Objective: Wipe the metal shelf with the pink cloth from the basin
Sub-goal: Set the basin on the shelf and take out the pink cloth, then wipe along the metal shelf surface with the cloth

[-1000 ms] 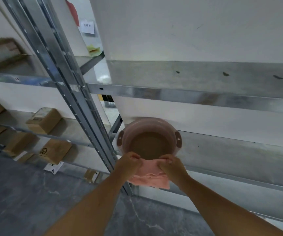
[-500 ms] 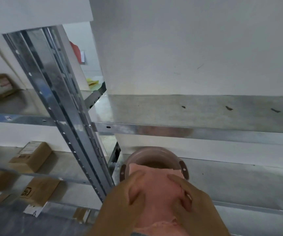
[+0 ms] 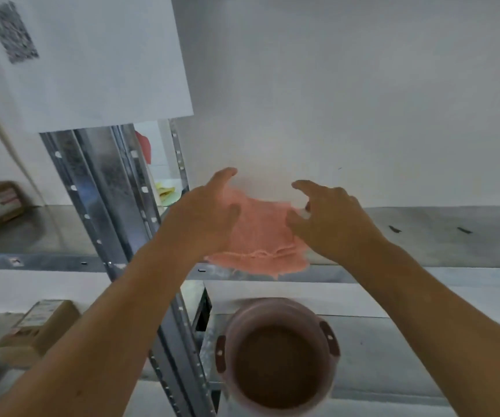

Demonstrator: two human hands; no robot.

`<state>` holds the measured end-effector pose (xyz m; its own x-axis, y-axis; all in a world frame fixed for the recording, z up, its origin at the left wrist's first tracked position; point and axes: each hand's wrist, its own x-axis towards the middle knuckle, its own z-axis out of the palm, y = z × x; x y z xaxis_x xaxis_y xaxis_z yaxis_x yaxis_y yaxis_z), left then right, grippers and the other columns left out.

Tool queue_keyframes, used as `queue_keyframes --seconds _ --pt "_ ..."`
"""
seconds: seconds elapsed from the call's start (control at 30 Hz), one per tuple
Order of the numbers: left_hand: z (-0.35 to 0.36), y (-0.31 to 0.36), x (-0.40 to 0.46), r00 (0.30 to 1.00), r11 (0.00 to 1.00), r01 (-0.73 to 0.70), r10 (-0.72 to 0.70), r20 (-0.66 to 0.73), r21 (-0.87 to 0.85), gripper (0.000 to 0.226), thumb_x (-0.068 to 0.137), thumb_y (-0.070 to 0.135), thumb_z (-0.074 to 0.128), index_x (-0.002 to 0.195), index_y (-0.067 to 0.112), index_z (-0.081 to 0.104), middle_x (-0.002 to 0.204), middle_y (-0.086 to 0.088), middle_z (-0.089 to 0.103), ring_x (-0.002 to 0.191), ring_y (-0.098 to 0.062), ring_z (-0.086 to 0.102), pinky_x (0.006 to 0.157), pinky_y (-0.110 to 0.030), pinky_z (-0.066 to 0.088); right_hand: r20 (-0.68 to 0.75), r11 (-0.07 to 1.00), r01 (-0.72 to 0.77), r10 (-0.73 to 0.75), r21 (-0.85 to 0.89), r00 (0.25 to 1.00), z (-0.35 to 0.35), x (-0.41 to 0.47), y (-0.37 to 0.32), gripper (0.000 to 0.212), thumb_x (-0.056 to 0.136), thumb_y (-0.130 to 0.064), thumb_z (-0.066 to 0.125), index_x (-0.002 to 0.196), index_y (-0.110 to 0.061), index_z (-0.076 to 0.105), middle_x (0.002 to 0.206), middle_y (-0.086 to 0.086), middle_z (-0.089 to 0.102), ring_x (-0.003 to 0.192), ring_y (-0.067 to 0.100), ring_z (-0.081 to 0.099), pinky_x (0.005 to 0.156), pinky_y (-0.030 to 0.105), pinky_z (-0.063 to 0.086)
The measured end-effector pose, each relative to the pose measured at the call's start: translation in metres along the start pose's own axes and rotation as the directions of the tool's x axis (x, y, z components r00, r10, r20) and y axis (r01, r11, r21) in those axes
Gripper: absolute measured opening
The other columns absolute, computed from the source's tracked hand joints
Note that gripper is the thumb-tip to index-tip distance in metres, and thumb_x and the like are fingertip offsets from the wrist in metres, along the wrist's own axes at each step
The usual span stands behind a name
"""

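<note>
The pink cloth [image 3: 260, 236] hangs stretched between both hands at the level of the upper metal shelf [image 3: 441, 236], its lower edge drooping over the shelf's front lip. My left hand [image 3: 206, 218] grips the cloth's left side, forefinger pointing up. My right hand [image 3: 330, 218] pinches its right side, forefinger extended. The pink basin [image 3: 277, 356] with dark handles sits on the lower shelf, directly below the cloth, with brownish water inside.
A steel upright post [image 3: 104, 206] runs down the left of the hands. Cardboard boxes [image 3: 41, 329] lie on the neighbouring shelves to the left. A white wall backs the shelf. Small dark marks [image 3: 394, 229] dot the upper shelf to the right.
Both hands have lifted the cloth from just in front of the basin up to the upper shelf and spread it out. The view has tilted upward.
</note>
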<state>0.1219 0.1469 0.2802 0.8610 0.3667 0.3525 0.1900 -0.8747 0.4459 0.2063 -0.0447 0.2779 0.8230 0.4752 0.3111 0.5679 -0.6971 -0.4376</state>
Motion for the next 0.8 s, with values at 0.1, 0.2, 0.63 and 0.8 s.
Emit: queue_keyframes --seconds 0.1,0.2,0.63,0.8 --pt "0.017 -0.019 0.019 0.999 0.998 0.014 -0.016 0.045 0.053 0.046 0.106 0.039 0.042 0.151 0.042 0.04 0.125 -0.008 0.064 0.099 -0.022 0.058 0.086 -0.034 0.044 -0.299 0.991 0.118 -0.133 -0.068 0.945 0.016 0.008 -0.001 0.035 0.1 -0.032 0.056 0.127 -0.017 0.072 0.108 0.008 0.074 0.106 0.03 0.068 0.09 0.036 0.051" --pt "0.037 -0.031 0.031 0.998 0.999 0.015 -0.017 0.057 0.028 0.04 0.106 0.033 0.039 0.144 0.033 0.052 0.127 -0.01 0.065 0.1 -0.02 0.055 0.085 -0.032 0.039 -0.156 0.976 0.215 -0.218 -0.037 0.963 0.049 0.018 -0.023 0.03 0.101 -0.022 0.05 0.107 -0.01 0.077 0.104 0.012 0.073 0.101 0.031 0.068 0.084 0.036 0.05" --pt "0.062 -0.052 0.034 0.99 0.984 0.088 -0.068 0.126 -0.158 0.038 0.104 0.046 0.035 0.13 0.038 0.062 0.13 0.007 0.062 0.106 -0.013 0.054 0.094 -0.037 0.044 0.432 0.89 0.301 -0.135 -0.343 0.892 0.096 -0.004 -0.021 0.087 0.092 -0.05 -0.012 0.17 -0.017 0.005 0.181 0.009 0.003 0.167 0.038 0.0 0.133 0.061 0.007" --pt "0.06 -0.048 0.028 0.987 0.981 0.037 -0.005 0.163 -0.192 0.038 0.102 0.039 0.037 0.129 0.042 0.064 0.111 0.01 0.073 0.097 -0.014 0.07 0.09 -0.044 0.057 0.407 0.917 0.21 -0.058 -0.339 0.912 0.093 0.035 -0.033 0.063 0.113 -0.041 0.013 0.17 -0.017 0.004 0.18 0.009 0.006 0.167 0.038 0.003 0.132 0.062 0.01"
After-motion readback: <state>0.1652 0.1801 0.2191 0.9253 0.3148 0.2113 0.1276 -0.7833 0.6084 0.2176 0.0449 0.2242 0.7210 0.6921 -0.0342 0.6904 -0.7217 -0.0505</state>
